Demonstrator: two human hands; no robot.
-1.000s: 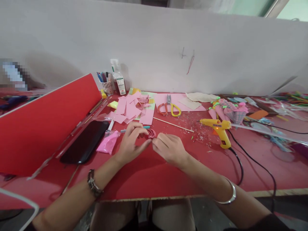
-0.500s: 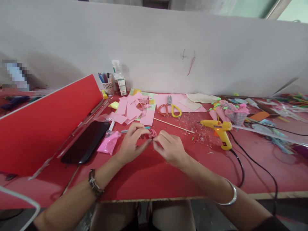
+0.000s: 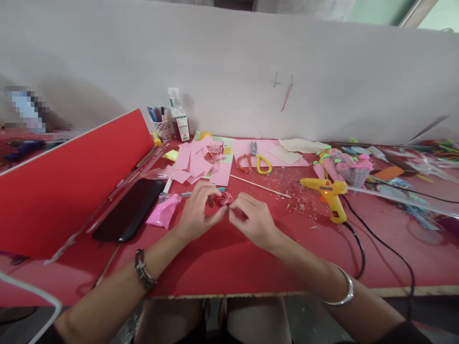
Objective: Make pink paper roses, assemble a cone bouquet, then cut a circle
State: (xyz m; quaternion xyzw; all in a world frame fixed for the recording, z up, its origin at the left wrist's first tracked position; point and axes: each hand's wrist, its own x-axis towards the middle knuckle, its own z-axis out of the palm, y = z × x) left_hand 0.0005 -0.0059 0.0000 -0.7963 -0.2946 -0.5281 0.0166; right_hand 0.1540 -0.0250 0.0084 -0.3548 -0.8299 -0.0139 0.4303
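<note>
Red surface [image 3: 222, 267] against a white wall, cluttered along the back edge. Left hand [image 3: 195, 212] and right hand [image 3: 253, 220] both pinch a small coiled pink paper rosette [image 3: 223, 198] mid-surface. Looks like shaping in progress; next move likely needs a firm pinch so the coil stays tight.

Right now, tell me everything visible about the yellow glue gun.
The yellow glue gun looks like plastic, with a barrel and a grip. It lies on the red table, nozzle toward the left, grip toward the near edge. An orange glow shows on its body. A black cord leaves the grip's end. Neither hand touches it; scraps lie around its nozzle.
</note>
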